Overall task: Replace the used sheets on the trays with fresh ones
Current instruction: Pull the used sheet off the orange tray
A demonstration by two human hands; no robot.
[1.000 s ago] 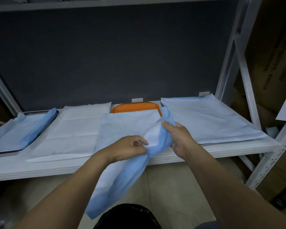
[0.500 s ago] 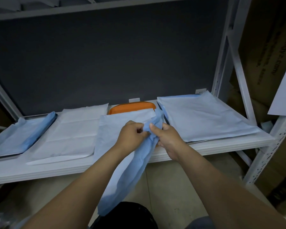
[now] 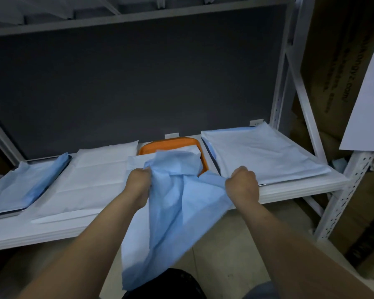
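Sheet [image 3: 181,203], blue: held over the orange tray [image 3: 171,142] at mid-shelf [image 3: 289,188], its lower half hanging past the shelf edge toward a black object [image 3: 171,283] below
Left hand [image 3: 138,180]: fingers curled tight on the sheet's left edge
Right hand [image 3: 243,183]: fist clamped on its right edge, well apart from the left
Risks: a harder sideways pull may tear the thin sheet; its trailing end may drag the loose white sheets [image 3: 99,173] beside the tray
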